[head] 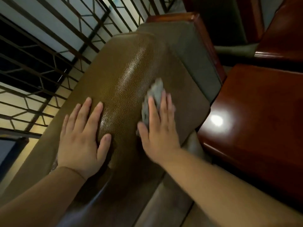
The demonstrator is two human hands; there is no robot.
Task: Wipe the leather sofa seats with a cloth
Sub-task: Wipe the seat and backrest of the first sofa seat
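My right hand (159,128) flat, fingers straight and spread, pressing grey cloth (154,97) onto brown leather cushion (127,76). Cloth lies under my palm and fingers, bunched end sticking out past fingertips. My left hand (82,136) flat on cushion beside it, fingers spread, holding nothing. Polished wooden armrest (255,112) at right.

I count two hands of mine: my left hand (82,136) and my right hand (159,128). There is one grey cloth (154,99), one brown leather cushion (124,76), and two glossy red-brown wooden surfaces at the right, one near (255,115), one far (282,30).
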